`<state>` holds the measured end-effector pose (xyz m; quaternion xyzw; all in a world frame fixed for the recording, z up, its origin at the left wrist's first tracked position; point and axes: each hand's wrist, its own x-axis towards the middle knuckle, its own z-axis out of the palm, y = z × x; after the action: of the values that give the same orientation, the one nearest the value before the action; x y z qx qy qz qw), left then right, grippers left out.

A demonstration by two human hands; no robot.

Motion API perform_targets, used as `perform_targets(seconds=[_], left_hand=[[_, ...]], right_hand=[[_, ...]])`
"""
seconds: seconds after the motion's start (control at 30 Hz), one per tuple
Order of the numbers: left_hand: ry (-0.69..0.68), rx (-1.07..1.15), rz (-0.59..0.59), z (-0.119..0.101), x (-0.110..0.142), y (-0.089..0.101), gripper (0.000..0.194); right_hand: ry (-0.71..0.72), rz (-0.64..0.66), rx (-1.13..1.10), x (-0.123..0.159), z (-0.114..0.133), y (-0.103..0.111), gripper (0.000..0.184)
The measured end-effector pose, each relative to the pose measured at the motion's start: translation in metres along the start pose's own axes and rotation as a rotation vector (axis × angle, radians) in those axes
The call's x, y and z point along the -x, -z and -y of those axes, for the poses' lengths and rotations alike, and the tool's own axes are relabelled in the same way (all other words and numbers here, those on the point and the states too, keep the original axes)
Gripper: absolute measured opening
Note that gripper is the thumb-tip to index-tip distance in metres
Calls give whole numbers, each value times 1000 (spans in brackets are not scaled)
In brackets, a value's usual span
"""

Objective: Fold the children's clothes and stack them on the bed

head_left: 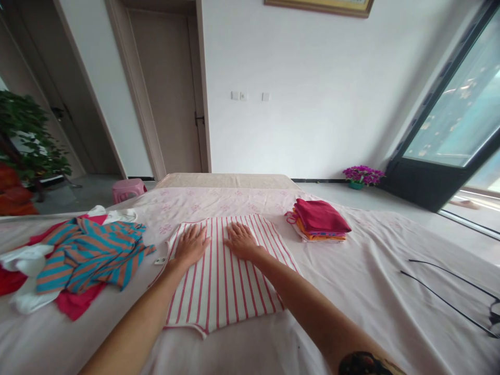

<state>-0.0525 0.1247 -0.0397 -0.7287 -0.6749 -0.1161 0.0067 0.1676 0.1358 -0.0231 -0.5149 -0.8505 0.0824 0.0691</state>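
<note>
Atop the striped garment (222,291), left hand (192,242) and right hand (239,240) lie spread, forearms (136,312) partly hiding its edges.

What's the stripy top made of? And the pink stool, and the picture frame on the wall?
Stripy top: soft cloth, maybe cotton; it lies flat and looks matte.
Pink stool: probably smooth plastic, since it's one even colour and looks moulded.
Picture frame: perhaps wood with a goldish-brown finish, but it could be painted plastic; only its lower edge shows.

Soft daylight from glass door (453,120) at right, dimmer left side, wide-angle stretching, slight blur toward edges
</note>
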Motion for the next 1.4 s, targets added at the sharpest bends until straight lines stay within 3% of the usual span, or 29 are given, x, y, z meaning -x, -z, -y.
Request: perform_targets(seconds=[0.23, 0.4, 0.5, 0.57, 0.77, 0.83, 0.9, 0.97, 1.1, 1.2, 1.3, 1.4], left_hand=[[84, -108, 2, 41, -5, -5, 66], [67, -144, 5, 42, 9, 6, 62], [69, -215, -33, 33, 27, 19, 59], [39, -240, -61, 22, 43, 27, 59], [-171, -119, -22, -18, 98, 30, 64], [-227, -95, -4, -19, 115, 27, 64], [-264, -85, 5, -11, 128, 25, 63], [-277, -75, 0, 3, 138, 25, 61], [-349, -47, -32, 37, 158, 31, 57], [-442, 8, -70, 61, 177, 44, 55], [-532, 74, -97, 80, 195, 65, 52], [-620, 82, -64, 89, 205, 83, 38]], right_hand=[[-202, -50, 114, 15, -83, 17, 69], [-324, 10, 122, 39, -108, 34, 67], [-415, 18, 149, 50, -103, 43, 68], [-427, 8, 165, 58, -86, 44, 69], [-65, 14, 58, 100, 11, 14, 76], [19, -9, 47, 119, 27, 4, 76], [44, -43, 73, 135, 23, 1, 73], [14, -67, 113, 148, 3, 4, 70], [-110, -75, 160, 170, -47, 21, 62], [-140, -134, 138, 190, -64, 39, 55], [28, -193, 44, 216, -60, 57, 43], [254, -145, -14, 238, -46, 67, 31]])
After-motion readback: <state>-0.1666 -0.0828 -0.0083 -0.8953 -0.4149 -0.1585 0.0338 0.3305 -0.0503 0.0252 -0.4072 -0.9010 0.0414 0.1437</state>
